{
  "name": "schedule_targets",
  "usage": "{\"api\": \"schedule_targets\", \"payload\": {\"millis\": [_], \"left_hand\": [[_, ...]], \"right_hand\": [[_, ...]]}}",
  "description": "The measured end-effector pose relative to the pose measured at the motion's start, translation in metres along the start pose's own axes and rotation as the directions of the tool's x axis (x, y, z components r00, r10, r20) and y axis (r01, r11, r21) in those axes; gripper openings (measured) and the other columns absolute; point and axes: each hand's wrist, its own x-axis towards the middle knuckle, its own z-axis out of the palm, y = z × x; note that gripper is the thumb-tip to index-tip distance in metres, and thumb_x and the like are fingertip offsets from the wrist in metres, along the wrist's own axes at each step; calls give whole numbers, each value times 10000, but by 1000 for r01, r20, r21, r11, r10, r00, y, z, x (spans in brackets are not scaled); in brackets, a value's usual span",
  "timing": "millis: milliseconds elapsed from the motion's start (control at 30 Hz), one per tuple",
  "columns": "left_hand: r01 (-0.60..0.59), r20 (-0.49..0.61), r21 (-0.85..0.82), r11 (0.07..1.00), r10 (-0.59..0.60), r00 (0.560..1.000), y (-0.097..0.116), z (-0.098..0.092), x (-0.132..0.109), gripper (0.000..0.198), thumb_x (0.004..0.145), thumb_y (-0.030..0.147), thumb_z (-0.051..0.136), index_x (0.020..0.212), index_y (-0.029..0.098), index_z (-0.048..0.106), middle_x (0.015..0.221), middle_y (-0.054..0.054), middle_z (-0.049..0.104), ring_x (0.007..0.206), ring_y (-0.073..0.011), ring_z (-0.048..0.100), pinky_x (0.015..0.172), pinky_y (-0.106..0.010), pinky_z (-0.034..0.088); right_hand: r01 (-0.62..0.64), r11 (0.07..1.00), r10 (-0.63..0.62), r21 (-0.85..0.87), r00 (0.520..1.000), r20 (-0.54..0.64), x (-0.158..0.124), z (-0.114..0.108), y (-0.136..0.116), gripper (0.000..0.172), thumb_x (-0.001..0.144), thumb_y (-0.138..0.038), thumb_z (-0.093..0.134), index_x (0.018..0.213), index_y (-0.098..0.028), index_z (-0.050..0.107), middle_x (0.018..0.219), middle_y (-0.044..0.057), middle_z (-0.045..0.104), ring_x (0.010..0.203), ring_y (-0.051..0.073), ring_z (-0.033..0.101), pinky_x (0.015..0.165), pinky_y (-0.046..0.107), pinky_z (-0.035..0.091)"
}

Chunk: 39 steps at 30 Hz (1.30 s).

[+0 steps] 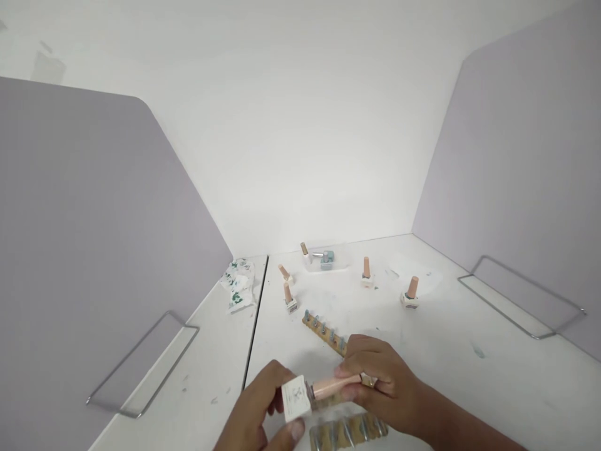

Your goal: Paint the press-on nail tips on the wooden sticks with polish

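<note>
Currently, bottle [296, 399]: cap [325, 388] rightward, near-parallel to desk's [432, 351] back edge
Left hand [259, 406]: fingers holding bottle
Right hand [387, 382]: fingers pinching cap

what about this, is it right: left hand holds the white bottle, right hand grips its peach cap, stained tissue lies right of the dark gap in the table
Wrong side: the head view shows the stained tissue left of the dark gap in the table, not right. The left hand holds the white bottle, and the right hand grips its peach cap.
</note>
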Motion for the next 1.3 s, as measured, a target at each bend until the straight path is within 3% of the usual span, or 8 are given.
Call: {"api": "schedule_targets", "payload": {"millis": [100, 200, 300, 433, 667, 900, 1167, 1300], "left_hand": [[73, 107, -74, 995, -65, 992, 4, -16, 19, 267, 944, 472, 507, 1011, 223, 572, 865, -48, 556, 812, -194, 548, 723, -297, 471], [72, 167, -149, 986, -46, 985, -1, -25, 44, 289, 943, 475, 522, 1011, 201, 579, 840, -31, 547, 786, -162, 511, 705, -268, 443], [57, 182, -242, 969, -13, 983, -16, -26, 68, 346, 920, 522, 542, 998, 186, 571, 804, -14, 537, 725, -138, 475, 661, -250, 424], [43, 164, -241, 970, -3, 986, -42, -17, 84, 381, 916, 540, 538, 1005, 171, 569, 813, -16, 534, 717, -133, 465, 664, -256, 421], [4, 180, -165, 986, 26, 983, -57, 1, 79, 379, 931, 486, 551, 1093, 148, 602, 832, -34, 568, 729, -140, 483, 666, -265, 407], [-37, 310, 0, 999, 36, 950, -59, -7, 81, 350, 944, 435, 551, 1180, 182, 607, 939, -62, 660, 730, -142, 529, 665, -265, 429], [-113, 381, 164, 980, 43, 924, -62, -13, 77, 337, 936, 411, 581, 1200, 202, 594, 785, 4, 617, 617, -115, 496, 601, -236, 387], [-80, 363, 54, 995, 55, 930, -64, -13, 75, 297, 928, 379, 593, 1151, 184, 613, 827, -7, 615, 658, -113, 505, 621, -232, 416]], "right_hand": [[-20, 998, 19, -56, 1000, -14, 5, -8, -8, 110, 921, -273, 613, 989, -197, 654, 718, 21, 616, 662, 130, 588, 596, 244, 480], [-51, 982, 57, -181, 998, 31, 19, -17, -13, 122, 943, -257, 561, 963, -182, 656, 677, 10, 623, 621, 127, 574, 575, 244, 463], [-97, 962, 116, -256, 991, 62, 34, -23, -4, 147, 947, -275, 563, 898, -184, 667, 658, 3, 635, 586, 121, 557, 550, 243, 422], [-111, 953, 142, -283, 986, 91, 36, -23, 20, 184, 954, -308, 550, 907, -187, 679, 638, -7, 638, 573, 118, 559, 553, 245, 416], [-105, 950, 141, -293, 984, 105, 12, -21, 40, 215, 977, -334, 522, 968, -174, 665, 667, 16, 647, 622, 136, 568, 603, 275, 438], [-47, 965, 102, -258, 974, 203, 8, -22, 49, 129, 959, -274, 549, 935, -186, 642, 666, 0, 641, 609, 127, 534, 634, 282, 431], [-44, 963, 122, -267, 952, 282, 5, -21, 49, 128, 964, -289, 550, 944, -194, 633, 657, -11, 629, 605, 123, 536, 639, 278, 427], [-200, 944, 263, -261, 936, 233, 3, -22, 47, 142, 948, -319, 571, 953, -208, 659, 698, -4, 661, 638, 124, 587, 616, 257, 458]]}}
